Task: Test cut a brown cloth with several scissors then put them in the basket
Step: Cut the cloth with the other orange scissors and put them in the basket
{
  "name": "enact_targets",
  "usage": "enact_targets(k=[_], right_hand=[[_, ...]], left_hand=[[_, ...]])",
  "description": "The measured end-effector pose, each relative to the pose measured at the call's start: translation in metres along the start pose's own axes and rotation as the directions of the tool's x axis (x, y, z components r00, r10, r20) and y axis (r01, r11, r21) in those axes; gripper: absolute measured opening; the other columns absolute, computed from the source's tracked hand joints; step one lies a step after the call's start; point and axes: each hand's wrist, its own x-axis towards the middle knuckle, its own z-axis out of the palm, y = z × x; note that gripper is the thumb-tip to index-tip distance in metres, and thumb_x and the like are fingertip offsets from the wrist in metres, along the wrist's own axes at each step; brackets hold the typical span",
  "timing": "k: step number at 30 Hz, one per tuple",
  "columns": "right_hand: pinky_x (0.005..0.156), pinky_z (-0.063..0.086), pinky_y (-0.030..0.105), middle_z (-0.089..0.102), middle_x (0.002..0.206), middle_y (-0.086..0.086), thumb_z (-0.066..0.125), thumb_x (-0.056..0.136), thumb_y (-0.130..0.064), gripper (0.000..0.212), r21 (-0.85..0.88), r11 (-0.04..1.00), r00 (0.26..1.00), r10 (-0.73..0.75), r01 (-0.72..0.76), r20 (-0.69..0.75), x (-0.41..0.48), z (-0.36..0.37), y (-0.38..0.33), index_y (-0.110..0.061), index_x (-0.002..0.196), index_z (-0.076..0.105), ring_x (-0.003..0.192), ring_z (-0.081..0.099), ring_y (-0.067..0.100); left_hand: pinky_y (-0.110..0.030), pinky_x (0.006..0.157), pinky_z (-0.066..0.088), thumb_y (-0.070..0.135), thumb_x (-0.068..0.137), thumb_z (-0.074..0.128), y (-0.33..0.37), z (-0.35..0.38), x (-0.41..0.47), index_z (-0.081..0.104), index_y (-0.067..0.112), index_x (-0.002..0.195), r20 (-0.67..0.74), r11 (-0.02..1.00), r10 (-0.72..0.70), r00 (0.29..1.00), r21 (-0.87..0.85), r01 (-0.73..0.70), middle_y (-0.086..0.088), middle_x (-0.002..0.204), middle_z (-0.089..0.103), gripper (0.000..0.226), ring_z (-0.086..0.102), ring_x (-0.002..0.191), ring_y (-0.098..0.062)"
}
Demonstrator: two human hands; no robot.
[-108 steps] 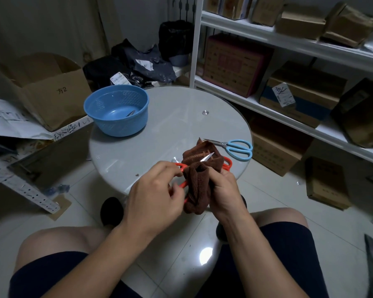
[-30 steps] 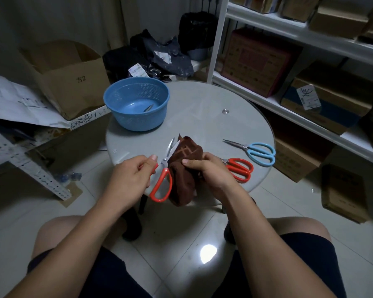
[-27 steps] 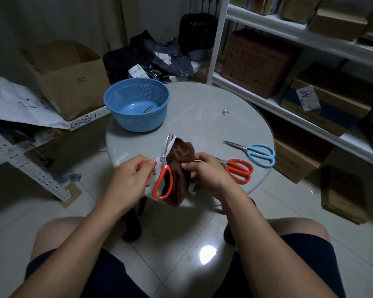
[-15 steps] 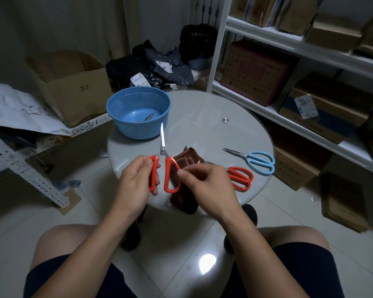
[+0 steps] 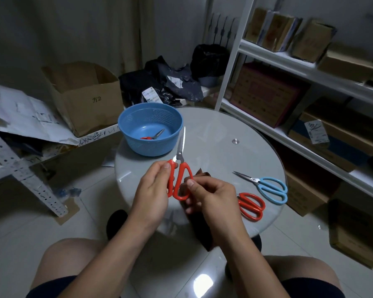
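Left hand (image 5: 153, 191) and right hand (image 5: 211, 195): fingers clamped on red scissors (image 5: 179, 175), blades shut, pointing twelve o'clock toward basket (image 5: 150, 129).

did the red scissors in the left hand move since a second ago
Yes. The held red scissors lifted off the brown cloth and swung upright, tip now pointing at the blue basket.

Both hands raised together (left hand (image 5: 154, 190), right hand (image 5: 213, 195)), fingers curled
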Motion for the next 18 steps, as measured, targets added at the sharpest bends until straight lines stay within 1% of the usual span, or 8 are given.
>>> enact_targets(k=[2, 4, 6, 8, 11, 14, 16, 18], right_hand=[[0.054, 0.054, 0.029, 0.071, 0.088, 0.027, 0.067, 0.097, -0.017, 0.016, 0.031, 0.999, 1.0, -0.016, 0.015, 0.021, 0.006, 0.005, -0.005, -0.006, 0.096, 0.077, 0.065, 0.063, 0.02], [0.054, 0.054, 0.031, 0.072, 0.091, 0.023, 0.065, 0.098, -0.02, 0.017, 0.065, 0.998, 0.998, -0.003, -0.002, 0.067, 0.013, 0.014, -0.007, -0.009, 0.104, 0.075, 0.066, 0.065, 0.021], [0.056, 0.055, 0.033, 0.073, 0.087, 0.02, 0.063, 0.099, -0.017, 0.016, 0.094, 0.995, 0.996, 0.008, -0.017, 0.09, 0.024, 0.024, -0.008, -0.008, 0.107, 0.074, 0.066, 0.065, 0.024], [0.053, 0.054, 0.031, 0.07, 0.076, 0.019, 0.063, 0.098, -0.012, 0.014, 0.1, 0.995, 0.999, -0.003, 0.0, 0.034, 0.039, 0.029, -0.014, -0.003, 0.102, 0.074, 0.06, 0.063, 0.024], [0.044, 0.048, 0.024, 0.068, 0.068, 0.015, 0.065, 0.097, -0.008, 0.013, 0.036, 0.998, 0.998, -0.043, 0.045, -0.052, 0.078, 0.033, -0.031, 0.002, 0.096, 0.072, 0.049, 0.06, 0.018], [0.039, 0.04, 0.023, 0.075, 0.071, 0.01, 0.072, 0.092, -0.014, 0.012, -0.194, 0.977, 0.987, -0.11, 0.086, -0.116, 0.127, 0.044, -0.044, -0.002, 0.092, 0.074, 0.042, 0.056, 0.013], [0.041, 0.041, 0.022, 0.077, 0.076, 0.011, 0.078, 0.087, -0.02, 0.017, -0.327, 0.943, 0.983, -0.112, 0.059, -0.144, 0.159, 0.057, -0.043, -0.005, 0.094, 0.075, 0.043, 0.055, 0.014], [0.054, 0.05, 0.028, 0.078, 0.084, 0.01, 0.083, 0.081, -0.028, 0.025, -0.445, 0.895, 0.976, -0.132, 0.043, -0.171, 0.187, 0.071, -0.037, -0.009, 0.096, 0.076, 0.056, 0.061, 0.016]], left_hand=[[-0.021, 0.073, 0.049, 0.029, 0.102, 0.045, 0.003, -0.001, 0.01, 0.069, 0.024, 0.106, 0.005, 0.991, -0.058, 0.998, -0.123, 0.058, 0.005, 0.092, 0.072, 0.025, 0.063, 0.084, -0.009], [-0.031, 0.079, 0.049, 0.036, 0.099, 0.05, 0.003, -0.002, 0.022, 0.071, 0.024, 0.104, 0.019, 0.962, -0.129, 0.992, -0.24, 0.129, -0.005, 0.095, 0.073, 0.025, 0.063, 0.088, -0.016], [-0.044, 0.085, 0.048, 0.043, 0.091, 0.053, 0.003, -0.008, 0.034, 0.072, 0.02, 0.104, 0.026, 0.928, -0.167, 0.986, -0.335, 0.166, -0.017, 0.104, 0.072, 0.033, 0.064, 0.094, -0.027], [-0.044, 0.08, 0.047, 0.041, 0.09, 0.051, 0.001, -0.014, 0.045, 0.072, 0.016, 0.106, 0.018, 0.914, -0.171, 0.985, -0.371, 0.166, -0.015, 0.104, 0.073, 0.036, 0.062, 0.092, -0.029], [-0.032, 0.068, 0.043, 0.028, 0.099, 0.049, -0.008, -0.03, 0.059, 0.07, 0.017, 0.111, -0.009, 0.921, -0.179, 0.984, -0.353, 0.165, -0.007, 0.097, 0.068, 0.027, 0.058, 0.084, -0.021], [-0.029, 0.067, 0.043, 0.016, 0.099, 0.05, -0.018, -0.038, 0.067, 0.068, 0.021, 0.112, -0.022, 0.96, -0.164, 0.986, -0.233, 0.154, -0.005, 0.093, 0.068, 0.023, 0.059, 0.08, -0.016], [-0.027, 0.067, 0.043, 0.01, 0.096, 0.052, -0.022, -0.039, 0.072, 0.067, 0.023, 0.109, -0.032, 0.979, -0.147, 0.989, -0.149, 0.14, -0.001, 0.088, 0.068, 0.024, 0.059, 0.077, -0.013], [-0.02, 0.064, 0.043, 0.006, 0.093, 0.054, -0.025, -0.041, 0.08, 0.068, 0.021, 0.106, -0.036, 0.989, -0.129, 0.991, -0.084, 0.125, 0.0, 0.084, 0.067, 0.025, 0.059, 0.071, -0.009]])
